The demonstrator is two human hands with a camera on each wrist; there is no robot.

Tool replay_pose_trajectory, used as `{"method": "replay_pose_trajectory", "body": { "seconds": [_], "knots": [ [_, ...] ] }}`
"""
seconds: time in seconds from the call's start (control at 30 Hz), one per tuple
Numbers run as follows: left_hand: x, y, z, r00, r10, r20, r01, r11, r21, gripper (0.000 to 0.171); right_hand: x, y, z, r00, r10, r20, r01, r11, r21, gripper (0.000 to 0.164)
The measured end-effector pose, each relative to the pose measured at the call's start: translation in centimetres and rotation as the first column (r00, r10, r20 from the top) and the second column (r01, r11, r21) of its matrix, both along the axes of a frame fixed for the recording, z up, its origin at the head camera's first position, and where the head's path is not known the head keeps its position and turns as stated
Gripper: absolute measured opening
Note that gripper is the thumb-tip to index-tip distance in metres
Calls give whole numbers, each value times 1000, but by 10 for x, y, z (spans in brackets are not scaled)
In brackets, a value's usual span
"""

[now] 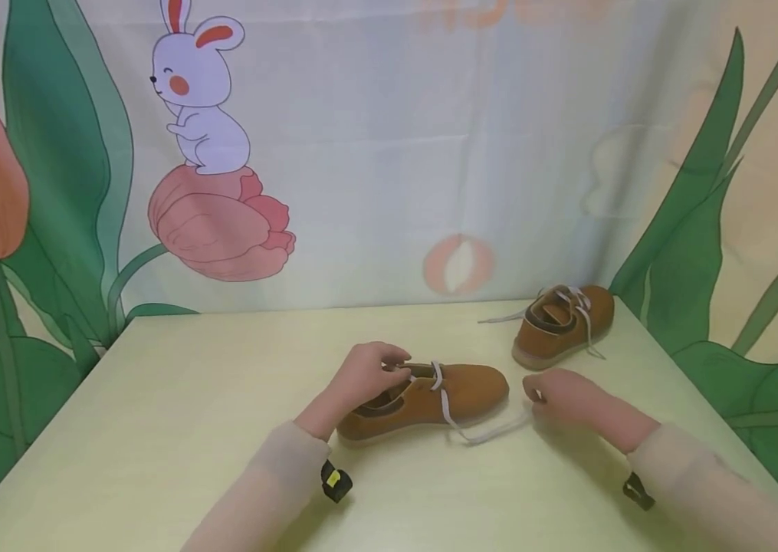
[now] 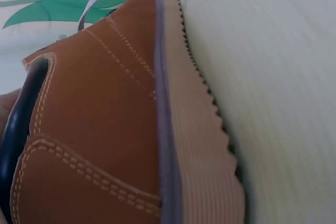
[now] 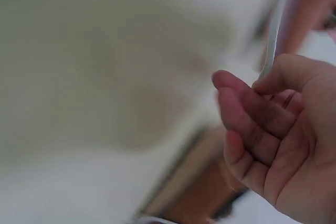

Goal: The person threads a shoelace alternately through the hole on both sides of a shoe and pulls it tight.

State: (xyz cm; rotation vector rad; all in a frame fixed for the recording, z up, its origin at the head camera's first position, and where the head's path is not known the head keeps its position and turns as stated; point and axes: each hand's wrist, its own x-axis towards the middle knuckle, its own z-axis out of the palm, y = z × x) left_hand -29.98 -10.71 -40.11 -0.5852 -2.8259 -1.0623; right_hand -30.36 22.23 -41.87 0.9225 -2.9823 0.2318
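White, flat lace (image 1: 469, 441) is pinched by the right hand (image 1: 563, 393), best drawn evenly, while any grip by the left hand (image 1: 366, 376) on the brown leather shoe (image 1: 423, 408) cannot be told.

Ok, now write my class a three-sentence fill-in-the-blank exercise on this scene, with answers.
1. The right hand pinches a pale ____ of the nearer shoe.
2. The person's ____ hand is at that shoe's opening.
3. In the head view, the other shoe stands near the back ____ corner of the table.

Missing words: lace; left; right.
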Motion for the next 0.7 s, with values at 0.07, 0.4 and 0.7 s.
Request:
{"method": "replay_pose_trajectory", "body": {
  "seconds": [0.07,0.4,0.7],
  "knots": [
    [0,0,-1,1000,5,-2,-5,1000,-8,25,-1,-2,17,999,-42,-27,38,992,-117,14],
    [-3,4,-4,996,68,-55,-71,996,-52,18,-21,-44,78,994,-106,33,108,853,-510,18],
    [-1,3,-4,996,60,-62,-65,995,-76,19,-40,-99,55,993,58,104,-21,945,-325,24]
  ]
}}
